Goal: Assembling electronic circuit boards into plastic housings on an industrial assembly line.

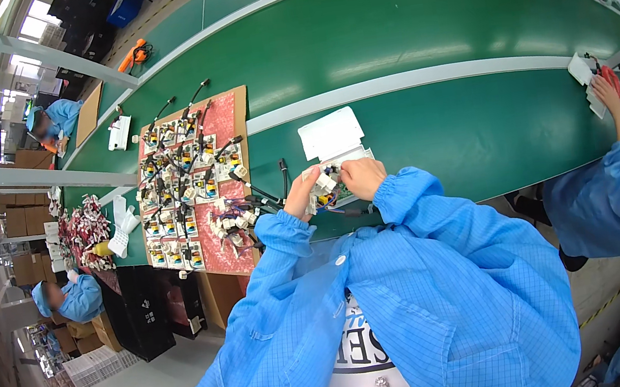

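Close in front of my body, my left hand (302, 192) pinches a small circuit board (325, 184) by its left side. White, yellow and dark components show on the board, and wires hang about it. My right hand (364, 178) is closed at the board's right edge, its fingers curled and the fingertips partly hidden. Just beyond my hands lies an opened white casing (331, 133), one flat piece tilted on the green bench, with a second white part beneath it. A black cable (283, 172) lies beside my left hand.
On the left, a cardboard sheet with pink bubble wrap (223, 118) bears several circuit boards with black cables. White connectors with wires (229, 225) lie at its near edge. Further left is a heap of red-and-white parts (86, 225). A co-worker (601, 176) handles things at the right.
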`<state>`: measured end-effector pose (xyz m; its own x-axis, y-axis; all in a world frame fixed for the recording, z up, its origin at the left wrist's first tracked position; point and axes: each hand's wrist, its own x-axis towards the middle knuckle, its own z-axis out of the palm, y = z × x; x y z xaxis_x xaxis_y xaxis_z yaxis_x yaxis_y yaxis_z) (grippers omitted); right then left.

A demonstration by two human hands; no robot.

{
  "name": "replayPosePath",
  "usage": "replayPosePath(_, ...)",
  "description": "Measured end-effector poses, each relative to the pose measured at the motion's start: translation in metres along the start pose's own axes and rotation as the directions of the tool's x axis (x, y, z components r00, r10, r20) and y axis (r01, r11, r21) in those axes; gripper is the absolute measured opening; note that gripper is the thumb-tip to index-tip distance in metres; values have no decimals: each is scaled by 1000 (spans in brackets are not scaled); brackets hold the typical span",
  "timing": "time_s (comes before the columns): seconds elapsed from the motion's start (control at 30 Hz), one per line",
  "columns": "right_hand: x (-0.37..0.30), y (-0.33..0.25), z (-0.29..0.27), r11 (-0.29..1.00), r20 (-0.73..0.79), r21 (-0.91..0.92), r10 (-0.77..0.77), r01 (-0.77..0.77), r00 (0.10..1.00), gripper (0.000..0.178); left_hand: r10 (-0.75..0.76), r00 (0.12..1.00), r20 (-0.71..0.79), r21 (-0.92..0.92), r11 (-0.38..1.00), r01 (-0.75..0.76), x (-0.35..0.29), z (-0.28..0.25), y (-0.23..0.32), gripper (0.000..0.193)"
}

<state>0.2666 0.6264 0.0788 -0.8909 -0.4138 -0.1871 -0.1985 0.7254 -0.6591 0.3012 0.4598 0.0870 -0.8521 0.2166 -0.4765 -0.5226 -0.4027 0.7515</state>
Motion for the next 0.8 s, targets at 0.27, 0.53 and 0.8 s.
replayPosePath(0.27,12,7,-8,1000,81,-14,-3,4,997,30,-15,998,-63,18,1000,17,14,-4,-2,30)
replayPosePath(0.53,6,38,-61,917,114,218,-365,335,924,28,195,965,-175,388,915,-115,13,-25,8,22)
replayPosePath(0.8,-1,26,-74,644,218,-409,-618,646,755,40,82,923,-376,235,972,10,24,-54,8,12)
